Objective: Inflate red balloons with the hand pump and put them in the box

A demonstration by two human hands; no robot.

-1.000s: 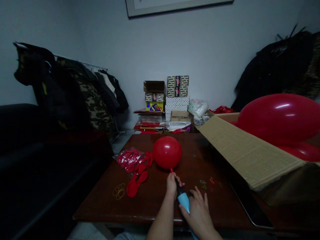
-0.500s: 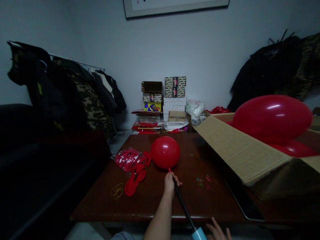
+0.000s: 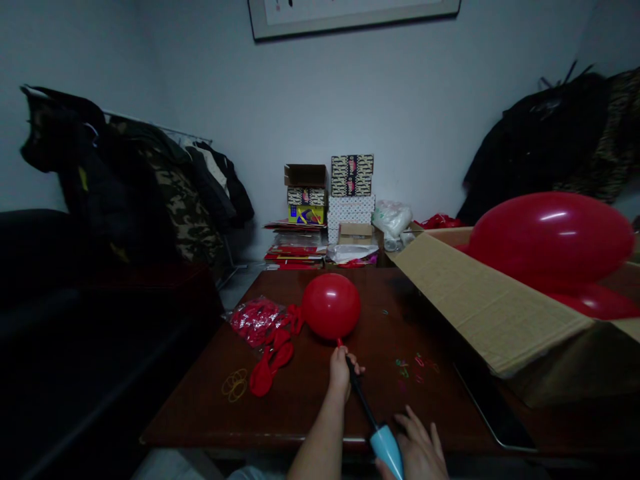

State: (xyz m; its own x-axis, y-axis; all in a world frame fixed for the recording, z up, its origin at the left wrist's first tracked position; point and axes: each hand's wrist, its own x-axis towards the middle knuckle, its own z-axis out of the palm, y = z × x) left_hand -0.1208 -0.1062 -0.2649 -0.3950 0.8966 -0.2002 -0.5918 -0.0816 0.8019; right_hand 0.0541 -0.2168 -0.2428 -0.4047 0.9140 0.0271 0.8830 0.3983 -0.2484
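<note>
A partly inflated red balloon (image 3: 331, 307) stands over the table, its neck pointing toward me. My left hand (image 3: 341, 373) is closed around the balloon's neck at the black tip of a hand pump (image 3: 386, 448). The pump has a black shaft and a light blue body, and slants down to the right. My right hand (image 3: 417, 443) is at the blue body, thumb across its left side and the other fingers loosely extended on the right. Left of the balloon lie limp red balloons (image 3: 261, 375) and a clear bag of red balloons (image 3: 256, 320).
Yellow rubber bands (image 3: 235, 385) lie at the left of the table (image 3: 200, 423). Small coloured bands (image 3: 418, 362) are scattered at the right. A dark tablet-like slab (image 3: 493, 407) lies beside an open cardboard box (image 3: 493, 303) holding large inflated red balloons (image 3: 550, 237). Boxes (image 3: 352, 175) are stacked behind.
The pump's blue body has moved up along the shaft, away from me, and my right hand has moved up with it. My left hand and the balloon look nearly unchanged.
</note>
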